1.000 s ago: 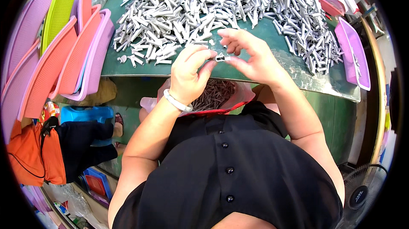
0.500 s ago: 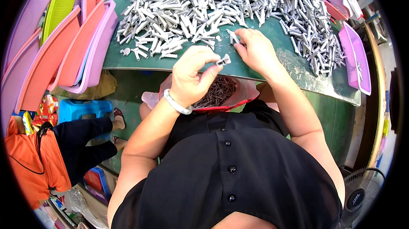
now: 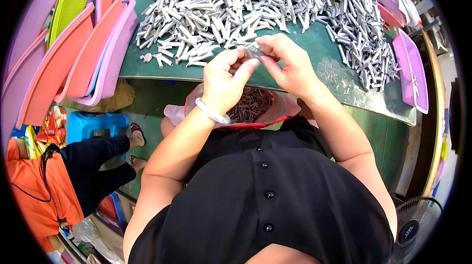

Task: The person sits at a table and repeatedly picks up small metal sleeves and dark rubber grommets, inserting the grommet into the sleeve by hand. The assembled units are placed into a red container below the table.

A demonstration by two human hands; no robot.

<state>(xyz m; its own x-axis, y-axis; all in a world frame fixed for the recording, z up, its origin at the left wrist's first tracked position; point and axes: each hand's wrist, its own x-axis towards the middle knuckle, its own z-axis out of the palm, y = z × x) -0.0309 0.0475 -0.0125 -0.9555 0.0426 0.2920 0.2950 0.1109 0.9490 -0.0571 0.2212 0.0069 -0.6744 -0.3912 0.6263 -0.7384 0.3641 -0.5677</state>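
My left hand (image 3: 226, 77), with a pale bangle (image 3: 212, 111) at its wrist, is closed on a small silver-grey tubular piece (image 3: 253, 49) with a flared end. My right hand (image 3: 290, 65) meets it from the other side, its thumb and fingertips pinched on the same piece. Fingers hide part of it, so I cannot tell whether it is one piece or two. Just beyond my hands a large heap of similar grey pieces (image 3: 221, 8) covers the green table (image 3: 324, 67). Below my hands, a bag (image 3: 282, 106) with a red rim holds many thin dark brown pieces (image 3: 253, 104).
Pink, purple and green plastic baskets (image 3: 98, 50) are stacked at the left. A purple basket (image 3: 409, 70) sits at the table's right edge. On the left, a person in an orange top (image 3: 42, 185) is near a blue stool (image 3: 93, 126). A fan (image 3: 410, 229) stands at lower right.
My right hand has come off the table toward my left and now pinches at the grey piece. My left hand has risen slightly; the two hands now meet.
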